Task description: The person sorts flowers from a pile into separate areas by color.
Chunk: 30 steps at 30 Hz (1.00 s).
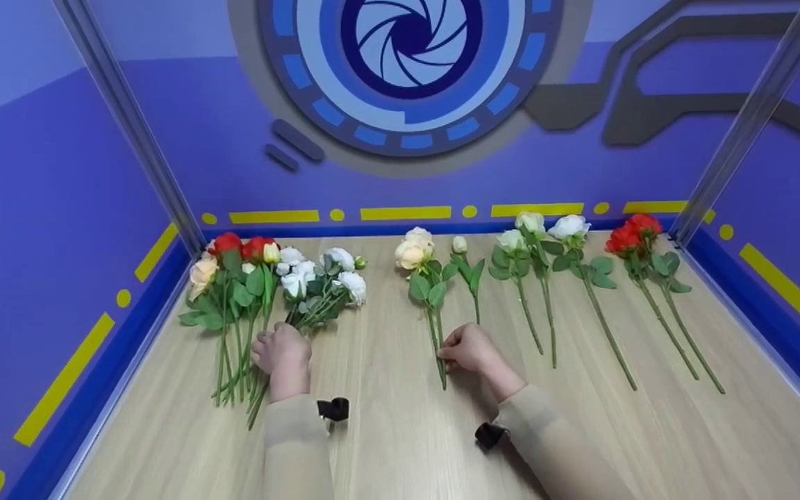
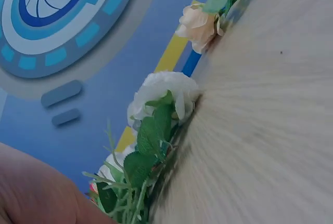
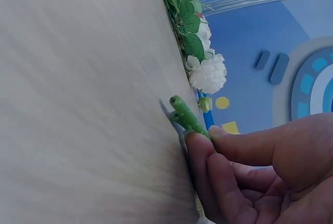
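My left hand (image 1: 282,351) grips the stems of a bunch of white flowers (image 1: 353,286) on the left side of the table, its palm facing down over them. The stem ends come out below the hand, and the left wrist view shows white blooms (image 2: 164,96) and green leaves past the thumb. With thumb and fingertips, my right hand (image 1: 473,351) pinches the lower stems of the peach roses (image 1: 414,251) at the middle. In the right wrist view two cut green stem ends (image 3: 179,107) stick out beyond those fingertips, close over the tabletop.
Left of the white bunch lie red roses (image 1: 226,243) and a peach rose (image 1: 203,274), stems crossing. To the right are a small white bud (image 1: 460,244), pale green roses (image 1: 512,242), a white rose (image 1: 569,226) and red roses (image 1: 639,229). Purple panels (image 1: 185,139) enclose the wooden table (image 1: 400,437).
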{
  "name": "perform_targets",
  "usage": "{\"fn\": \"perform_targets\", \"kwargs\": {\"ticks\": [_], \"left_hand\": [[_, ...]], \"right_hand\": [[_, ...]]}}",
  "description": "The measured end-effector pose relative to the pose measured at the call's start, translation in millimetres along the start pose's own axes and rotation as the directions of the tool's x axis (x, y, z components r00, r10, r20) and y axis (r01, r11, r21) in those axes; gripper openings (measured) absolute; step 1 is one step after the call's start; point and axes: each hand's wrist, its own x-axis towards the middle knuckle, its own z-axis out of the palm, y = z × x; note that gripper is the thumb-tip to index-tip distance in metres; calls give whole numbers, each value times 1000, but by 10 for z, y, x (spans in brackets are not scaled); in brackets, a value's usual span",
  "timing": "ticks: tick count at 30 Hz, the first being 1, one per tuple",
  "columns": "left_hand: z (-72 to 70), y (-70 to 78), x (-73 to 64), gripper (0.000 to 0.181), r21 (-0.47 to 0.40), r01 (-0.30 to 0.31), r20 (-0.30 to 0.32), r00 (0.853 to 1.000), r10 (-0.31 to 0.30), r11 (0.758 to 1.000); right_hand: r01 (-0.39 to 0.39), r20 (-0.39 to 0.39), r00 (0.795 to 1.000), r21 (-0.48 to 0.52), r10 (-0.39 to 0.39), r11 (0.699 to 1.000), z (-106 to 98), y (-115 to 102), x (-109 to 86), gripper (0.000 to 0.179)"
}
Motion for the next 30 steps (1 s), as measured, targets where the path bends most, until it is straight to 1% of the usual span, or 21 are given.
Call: {"fn": "perform_targets", "kwargs": {"ticks": [4, 6, 8, 12, 14, 21, 25, 28, 30], "left_hand": [[41, -39, 50, 43, -5, 21, -37, 999, -21, 1000], [61, -66, 68, 40, -11, 25, -68, 997, -26, 1000], [80, -96, 88, 34, -17, 31, -101, 994, -32, 999], [78, -131, 99, 23, -35, 31, -145, 989, -36, 999], [58, -137, 98, 19, -42, 32, -151, 988, -38, 999], [-24, -142, 93, 17, -39, 32, -123, 992, -36, 999], [-80, -118, 70, 23, -51, 19, -116, 993, -25, 998], [-118, -92, 53, 26, -69, 5, -126, 992, -14, 998], [-139, -76, 42, 24, -84, -4, -141, 990, -8, 996]], "right_hand": [[-39, -1, 999, 40, 39, 998, -3, -6, 15, 15], [-59, -1, 998, 46, 59, 997, -7, -12, 15, 14], [-69, -5, 998, 35, 69, 997, -8, -16, 12, 13], [-66, -18, 998, -5, 66, 998, -5, -13, 5, 16], [-60, -21, 998, -21, 60, 998, 0, -10, -4, 17], [-39, -26, 999, -42, 38, 998, 14, 10, -12, 19], [-33, -30, 999, -62, 31, 998, 13, 8, -3, 19], [-23, -33, 999, -78, 20, 997, 12, 7, -3, 19], [-15, -35, 999, -90, 12, 996, 11, 5, -5, 20]]}}
